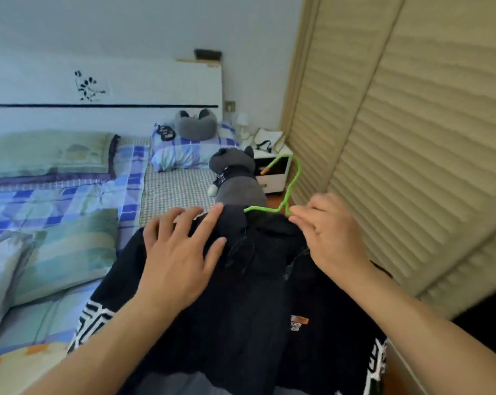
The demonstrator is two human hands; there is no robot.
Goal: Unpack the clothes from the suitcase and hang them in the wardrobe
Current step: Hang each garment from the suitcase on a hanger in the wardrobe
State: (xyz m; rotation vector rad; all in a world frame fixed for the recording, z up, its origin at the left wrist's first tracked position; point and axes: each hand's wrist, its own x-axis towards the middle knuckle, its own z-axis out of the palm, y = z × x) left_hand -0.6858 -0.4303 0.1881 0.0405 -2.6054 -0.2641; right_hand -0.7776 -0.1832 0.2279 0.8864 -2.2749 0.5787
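Note:
A black hooded jacket (pixel 241 303) with white patterned sleeves and a small orange label lies spread on the bed in front of me. A green wire hanger (pixel 291 183) sticks out of its collar, hook pointing away. My left hand (pixel 178 252) lies flat with spread fingers on the jacket's left shoulder. My right hand (pixel 329 235) has its fingers curled at the right side of the collar, pinching the fabric just beside the hanger's neck. The suitcase is out of view.
The beige louvred wardrobe doors (pixel 412 138) stand closed along the right. A grey plush cat (pixel 235 178) sits just beyond the jacket. Pillows and a checked quilt (pixel 55 201) cover the bed at left. A white bedside table (pixel 272 169) stands by the headboard.

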